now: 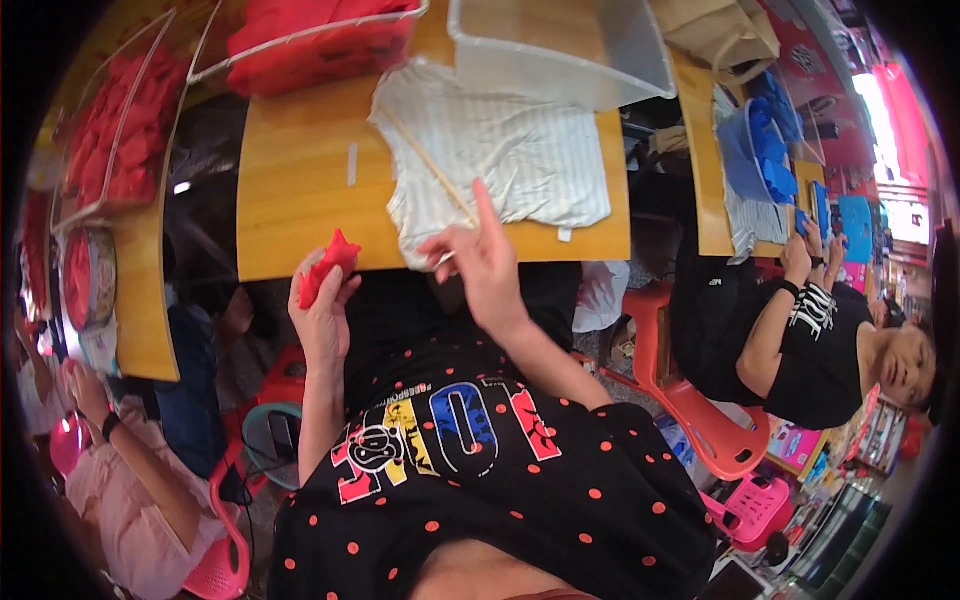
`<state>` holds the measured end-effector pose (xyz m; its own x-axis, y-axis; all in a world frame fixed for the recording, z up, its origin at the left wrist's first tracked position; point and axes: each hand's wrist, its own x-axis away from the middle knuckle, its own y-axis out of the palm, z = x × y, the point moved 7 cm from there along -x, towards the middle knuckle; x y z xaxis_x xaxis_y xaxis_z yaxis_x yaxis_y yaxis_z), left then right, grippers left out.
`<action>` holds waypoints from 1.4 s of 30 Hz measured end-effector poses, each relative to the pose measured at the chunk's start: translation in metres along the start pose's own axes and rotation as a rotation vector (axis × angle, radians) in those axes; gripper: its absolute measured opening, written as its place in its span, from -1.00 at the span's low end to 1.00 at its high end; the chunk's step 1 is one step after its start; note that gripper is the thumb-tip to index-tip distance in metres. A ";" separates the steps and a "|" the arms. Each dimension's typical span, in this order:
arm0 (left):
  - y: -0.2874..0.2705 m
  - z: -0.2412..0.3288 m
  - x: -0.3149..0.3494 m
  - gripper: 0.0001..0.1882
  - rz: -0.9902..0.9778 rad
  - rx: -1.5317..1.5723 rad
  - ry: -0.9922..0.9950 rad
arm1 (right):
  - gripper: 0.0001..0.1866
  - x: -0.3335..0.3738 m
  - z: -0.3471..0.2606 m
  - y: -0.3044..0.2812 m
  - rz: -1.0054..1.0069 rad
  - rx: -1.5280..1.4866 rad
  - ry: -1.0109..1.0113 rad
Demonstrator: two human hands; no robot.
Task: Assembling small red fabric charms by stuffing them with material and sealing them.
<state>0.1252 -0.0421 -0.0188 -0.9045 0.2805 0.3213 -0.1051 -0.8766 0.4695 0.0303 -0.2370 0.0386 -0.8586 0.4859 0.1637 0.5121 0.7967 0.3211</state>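
Observation:
A small red pointed piece, star-shaped and cloth-like [332, 265], is pinched in my left hand [325, 308] just off the near edge of the table. My right hand [488, 275] is over the table's near edge, index finger stretched out and the other fingers partly bent. I see nothing held in it. Beneath and beyond it a white striped garment [540, 165] lies crumpled on the wooden table [300, 190]. Across this garment runs a thin wooden stick [428, 160]; its near end reaches my right hand, which hides whether they touch.
Clear plastic bins with red pieces [325, 55] stand at the far left, beside a translucent bin [560, 60]. A short pale strip [352, 163] lies on the table. At right, a co-worker [800, 340] handles blue pieces near an orange chair [690, 400]; another person [140, 480] sits at left.

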 end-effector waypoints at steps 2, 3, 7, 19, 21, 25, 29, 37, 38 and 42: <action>0.021 -0.009 0.002 -0.61 -0.081 -0.039 -0.091 | -0.37 0.013 -0.018 0.010 -0.052 0.164 -0.180; 0.029 -0.009 0.005 -0.61 -0.107 -0.080 -0.095 | -0.42 0.009 -0.019 0.013 -0.055 0.327 -0.239; 0.042 -0.001 0.011 -0.68 -0.350 -0.282 0.042 | -0.53 0.005 -0.022 0.024 -0.111 0.724 -0.588; -0.009 0.034 -0.008 -0.45 -0.499 0.059 0.122 | -0.78 -0.022 -0.075 0.059 -0.379 0.228 -0.237; -0.032 0.045 -0.014 -0.45 -0.435 0.121 0.131 | -0.77 -0.048 -0.046 0.073 -0.466 -0.026 -0.126; -0.050 0.051 -0.015 -0.56 -0.238 -0.002 0.091 | -0.78 -0.079 0.027 0.083 -0.207 1.372 -0.665; -0.074 0.043 -0.011 -0.63 -0.084 -0.138 0.079 | -0.83 -0.053 -0.010 0.099 -0.211 0.792 -0.744; -0.046 0.030 -0.013 -0.64 0.017 -0.212 0.157 | -0.76 -0.045 0.025 0.089 -0.223 0.896 -0.582; -0.044 0.030 -0.016 -0.63 -0.007 -0.200 0.166 | -0.76 -0.042 0.018 0.090 -0.226 0.892 -0.579; -0.037 0.025 -0.016 -0.62 0.060 -0.161 0.144 | -0.77 -0.029 -0.009 0.090 -0.168 0.735 -0.640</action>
<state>0.1544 -0.0047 -0.0206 -0.9596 0.1771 0.2186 -0.1034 -0.9446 0.3115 0.1007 -0.1822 0.0712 -0.8566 0.2758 -0.4362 0.4592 0.7931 -0.4003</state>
